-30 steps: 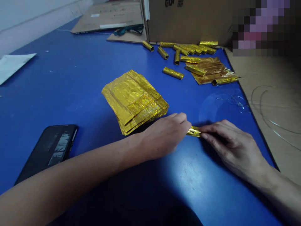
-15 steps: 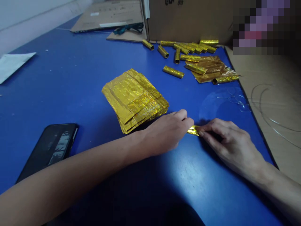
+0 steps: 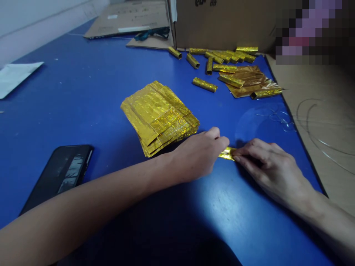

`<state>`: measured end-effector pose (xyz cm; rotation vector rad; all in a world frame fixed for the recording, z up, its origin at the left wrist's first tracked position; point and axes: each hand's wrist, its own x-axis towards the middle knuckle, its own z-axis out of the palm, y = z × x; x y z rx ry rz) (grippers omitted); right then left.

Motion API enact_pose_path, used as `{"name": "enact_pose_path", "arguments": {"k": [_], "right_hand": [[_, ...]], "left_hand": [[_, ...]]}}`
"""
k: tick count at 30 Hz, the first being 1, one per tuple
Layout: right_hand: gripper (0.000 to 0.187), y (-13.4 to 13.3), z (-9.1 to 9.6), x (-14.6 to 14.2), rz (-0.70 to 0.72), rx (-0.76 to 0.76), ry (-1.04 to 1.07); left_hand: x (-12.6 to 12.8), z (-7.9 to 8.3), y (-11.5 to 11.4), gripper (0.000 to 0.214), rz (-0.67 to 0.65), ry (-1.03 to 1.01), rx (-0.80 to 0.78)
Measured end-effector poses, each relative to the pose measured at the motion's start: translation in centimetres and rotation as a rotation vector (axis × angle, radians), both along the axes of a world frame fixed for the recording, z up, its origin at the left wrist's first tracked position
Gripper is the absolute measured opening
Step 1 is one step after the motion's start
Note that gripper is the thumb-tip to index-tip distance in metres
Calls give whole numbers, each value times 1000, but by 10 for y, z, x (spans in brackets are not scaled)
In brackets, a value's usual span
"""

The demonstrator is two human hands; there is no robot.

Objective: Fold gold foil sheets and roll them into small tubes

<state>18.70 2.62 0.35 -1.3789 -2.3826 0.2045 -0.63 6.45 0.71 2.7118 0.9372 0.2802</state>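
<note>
A narrow folded strip of gold foil [image 3: 227, 153] lies low over the blue table [image 3: 91, 122], stretched between my two hands. My left hand [image 3: 198, 155] has its fingers curled closed at the strip's left end, and the wrist hides part of what it grips. At the right end, my right hand [image 3: 266, 162] pinches the strip between thumb and fingertips. Just beyond my left forearm sits a fanned stack of gold foil sheets [image 3: 161, 114]. Several short gold foil tubes [image 3: 204, 84] lie scattered farther back.
Some tubes rest on a crumpled gold-brown sheet [image 3: 249, 79]. A dark phone [image 3: 55, 177] lies at left. Behind stands a cardboard box [image 3: 224, 26], with flat cardboard [image 3: 133, 18] beside it. Thin clear thread [image 3: 283, 118] tangles near the right table edge. A white sheet [image 3: 16, 77] lies far left.
Both hands stay almost in place. The foil strip between them has turned slightly, showing a flatter, brighter face. Nothing else has visibly moved.
</note>
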Motion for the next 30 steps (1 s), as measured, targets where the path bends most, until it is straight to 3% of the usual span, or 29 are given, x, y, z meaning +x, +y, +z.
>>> {"name": "enact_pose_path", "arguments": {"k": [7,18,24,30], "right_hand": [[14,1,-1,-1,20,25,39],[15,0,-3,1,-119,-43,-61],[16,1,-4,3,-88,-42,-75],[20,1,-3,1,-94,-13,-119]], "left_hand": [[-1,0,0,20,-7,-9,-34],[0,1,0,23,32,-39,-50],[0,1,0,28,26,-25,-68],[-4,3,3,15,-2,-64,-124]]}}
